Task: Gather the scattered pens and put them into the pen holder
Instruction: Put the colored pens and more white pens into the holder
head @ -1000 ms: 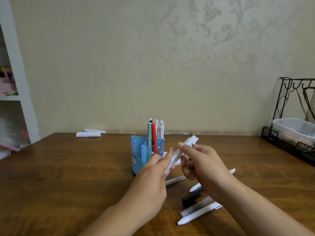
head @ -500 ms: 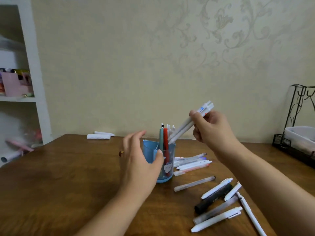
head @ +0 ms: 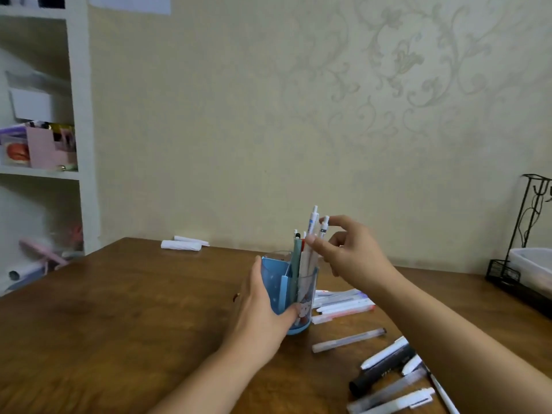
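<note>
A blue pen holder (head: 273, 289) stands mid-table with a green, a red and several white pens upright in it. My left hand (head: 263, 312) grips its left side and front. My right hand (head: 349, 255) is just right of the holder's top, thumb and forefinger pinching two white pens (head: 314, 224) whose lower ends sit inside the holder. Scattered pens lie to the right: a bunch of pale pens (head: 343, 306) beside the holder, a clear pen (head: 349, 340), a black marker (head: 382, 370) and white pens (head: 400, 403) near the table's front edge.
Two white rolled items (head: 182, 245) lie at the table's back edge. A black wire rack (head: 519, 234) holding a clear plastic box (head: 531, 264) stands at the right. A white shelf unit (head: 80, 144) with boxes fills the left.
My right hand swung the white pens from a tilt above the holder to upright inside it. My left hand closed round the holder.
</note>
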